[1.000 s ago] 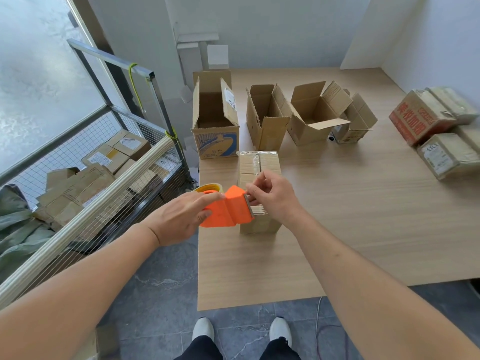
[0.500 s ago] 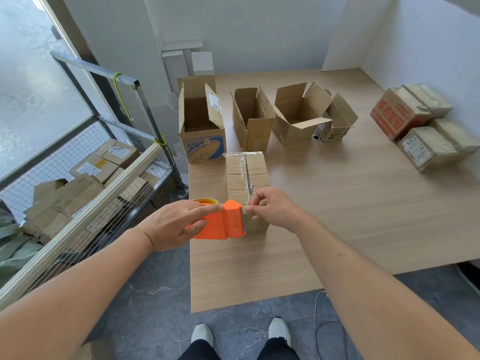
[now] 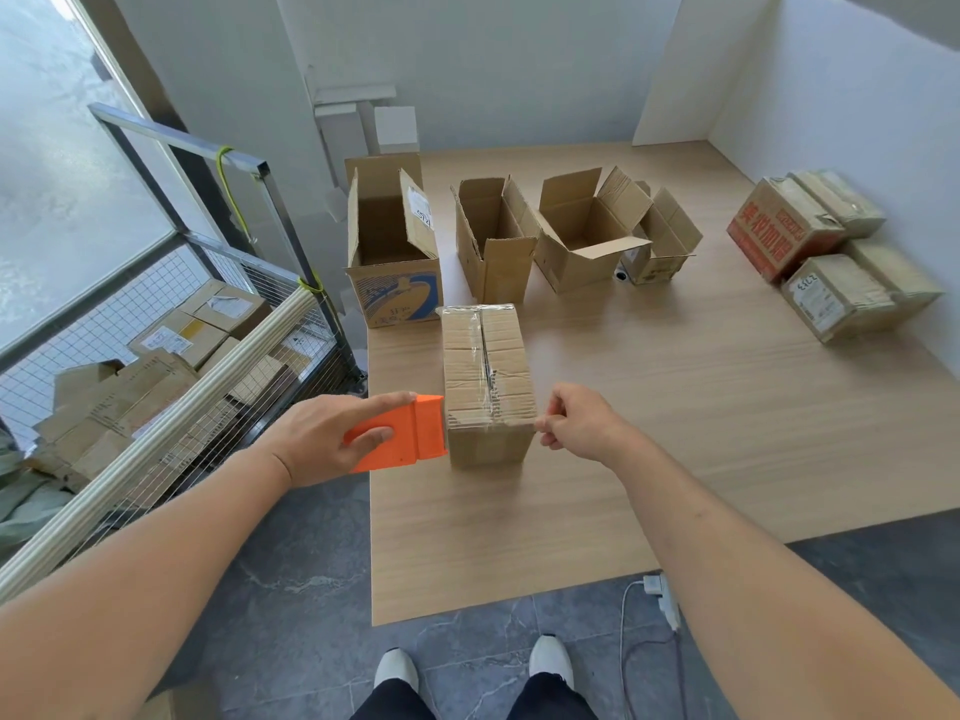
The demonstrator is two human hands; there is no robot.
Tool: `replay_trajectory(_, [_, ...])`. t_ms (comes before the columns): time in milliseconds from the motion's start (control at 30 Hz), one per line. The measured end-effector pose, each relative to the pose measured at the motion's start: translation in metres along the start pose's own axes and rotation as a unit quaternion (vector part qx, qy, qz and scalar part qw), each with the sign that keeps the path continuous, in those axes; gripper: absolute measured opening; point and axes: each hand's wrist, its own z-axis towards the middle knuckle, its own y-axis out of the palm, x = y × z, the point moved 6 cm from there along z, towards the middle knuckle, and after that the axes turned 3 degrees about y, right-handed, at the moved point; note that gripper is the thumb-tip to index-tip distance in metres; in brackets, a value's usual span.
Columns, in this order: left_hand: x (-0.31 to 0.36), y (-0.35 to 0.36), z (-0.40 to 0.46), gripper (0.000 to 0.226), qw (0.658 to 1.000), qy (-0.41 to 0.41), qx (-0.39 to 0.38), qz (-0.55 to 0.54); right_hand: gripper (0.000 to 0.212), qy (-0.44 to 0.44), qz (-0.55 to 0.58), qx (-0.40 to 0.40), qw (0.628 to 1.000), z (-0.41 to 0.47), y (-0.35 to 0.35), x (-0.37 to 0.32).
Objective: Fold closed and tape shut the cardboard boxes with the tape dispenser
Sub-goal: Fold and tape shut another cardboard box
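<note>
While the closed box [image 3: 488, 387] sits near the front-left edge of the surface [image 3: 675, 407], left hand [image 3: 332, 439] grips the orange tape dispenser [image 3: 402, 433], index finger laid along its top, thumb on its side. Dispenser's front end is touching the box's left near corner. Tape roll itself is hidden behind the hand and housing. Right hand [image 3: 576, 423] is at the box's right near corner, fingers curled, thumb and fingertips pinched; looks like a tape end in the pinch, but clear film is too faint to confirm. Shiny tape runs along the box's top seam; whether a strip spans the near edge between dispenser and right hand is hard to make out. Behind: four open boxes [image 3: 498, 236] in a row, flaps up, the rightmost partly blocked by its neighbour. Far right, taped boxes [image 3: 831, 257] against the wall. Left, a wire cart [image 3: 171, 324] of flattened cartons, cut off by the frame edge.
</note>
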Motion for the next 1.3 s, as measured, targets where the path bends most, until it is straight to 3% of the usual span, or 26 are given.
replay_trajectory(300, [-0.013,0.010,0.003,0.059,0.999,-0.036,-0.027,-0.025,0.021,0.038,0.074,-0.006,0.996,0.010,-0.002,0.024])
replay_trajectory(867, [-0.026,0.035,0.011,0.055,0.995,-0.071,-0.041,-0.063,0.020,0.056,0.057,-0.037,0.996,0.033,0.011,0.036])
replay_trajectory(1100, [-0.026,0.039,0.020,0.055,0.994,-0.078,-0.057,-0.054,0.036,0.087,0.025,0.026,0.996,0.036,-0.002,0.048])
replay_trajectory(1200, [-0.028,0.041,0.021,0.055,0.993,-0.078,-0.058,-0.061,0.036,-0.028,-0.058,0.096,0.993,0.031,-0.012,0.032])
replay_trajectory(1300, [-0.027,0.041,0.023,0.056,0.994,-0.069,-0.053,-0.071,0.024,-0.222,-0.119,0.063,0.966,0.022,-0.007,0.002])
